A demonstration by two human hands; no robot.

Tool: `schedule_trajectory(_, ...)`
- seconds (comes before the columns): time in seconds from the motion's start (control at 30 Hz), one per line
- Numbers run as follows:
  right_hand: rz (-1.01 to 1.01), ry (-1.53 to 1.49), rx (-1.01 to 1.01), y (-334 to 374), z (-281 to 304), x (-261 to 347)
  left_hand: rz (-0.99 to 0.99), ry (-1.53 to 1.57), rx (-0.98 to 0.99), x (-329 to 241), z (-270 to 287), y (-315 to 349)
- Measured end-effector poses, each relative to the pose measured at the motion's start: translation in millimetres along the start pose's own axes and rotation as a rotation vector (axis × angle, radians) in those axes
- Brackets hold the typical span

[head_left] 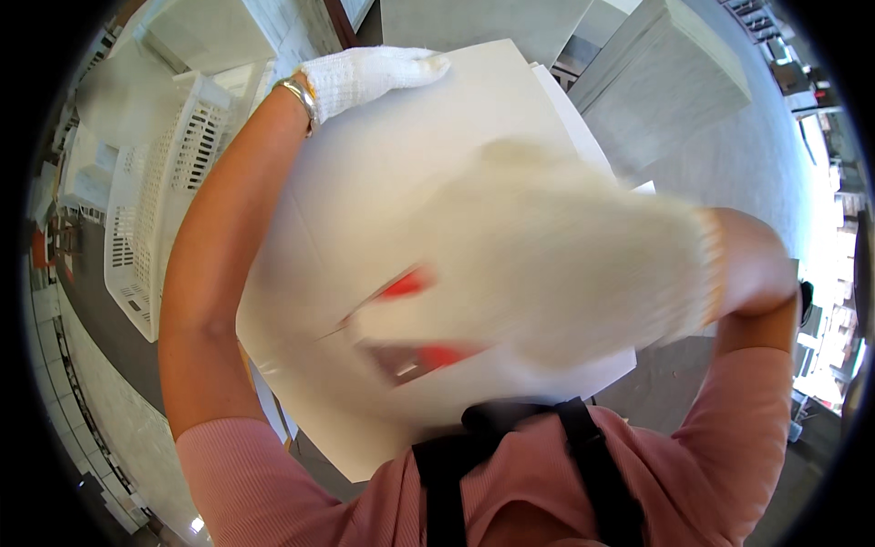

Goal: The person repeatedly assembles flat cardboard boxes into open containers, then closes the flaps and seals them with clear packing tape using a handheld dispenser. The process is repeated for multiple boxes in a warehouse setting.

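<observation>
A stack of large white sheets (383, 182) fills the middle, its sheets slightly offset at the right. My left hand (369, 77), in a white knitted glove, lies along the far left edge of the top sheet with its fingers stretched out. My right hand (556, 264), also gloved in white, is smeared by motion over the sheets' right half. Just left of its fingers show a blurred red piece (407, 283) and a red-and-dark piece (406, 361). Whether these are one thing, and whether the right hand holds them, I cannot make out.
White slotted plastic baskets (150, 228) stand at the left. A large pale grey block (661, 82) stands at the far right, another pale panel (474, 27) at the back. Grey floor (775, 164) extends at the right, with blurred stacked goods beyond.
</observation>
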State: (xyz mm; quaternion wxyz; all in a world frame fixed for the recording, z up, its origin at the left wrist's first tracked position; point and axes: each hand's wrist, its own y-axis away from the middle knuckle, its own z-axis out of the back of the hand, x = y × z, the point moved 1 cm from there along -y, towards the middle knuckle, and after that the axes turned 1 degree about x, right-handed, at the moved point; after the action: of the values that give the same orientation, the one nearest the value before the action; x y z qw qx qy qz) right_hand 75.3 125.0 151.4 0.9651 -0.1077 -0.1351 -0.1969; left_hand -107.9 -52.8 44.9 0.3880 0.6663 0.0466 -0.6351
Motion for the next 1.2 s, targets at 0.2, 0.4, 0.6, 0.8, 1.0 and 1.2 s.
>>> schedule_trajectory(0.2, -0.311, 0.289, 0.364, 111.2, 77.0, -50.1, -0.028, -0.045, -0.053, 2.5, 0.6, 8.7)
schedule_trajectory(0.4, -0.528, 0.253, 0.256, 178.7, 73.9, -72.0, 0.017, 0.192, 0.018, -4.3, -4.2, 3.4)
schedule_trajectory(0.6, -0.643, 0.31, 0.306, 210.0, 65.0, -97.8, -0.006, 0.114, -0.012, -1.1, -1.2, 6.2)
schedule_trajectory(0.8, -0.631, 0.285, 0.261, 227.9, 39.2, -113.4, -0.01, 0.207, 0.021, 8.4, 4.5, 0.2)
schedule_trajectory(1.0, -0.627, 0.204, 0.345, 233.2, -11.2, -135.8, -0.066, 0.223, 0.035, 9.5, 3.0, -3.4)
schedule_trajectory(1.2, -0.6, 0.058, 0.398, 210.3, -45.5, -138.5, -0.222, -0.309, -0.156, 6.0, 11.4, -2.7)
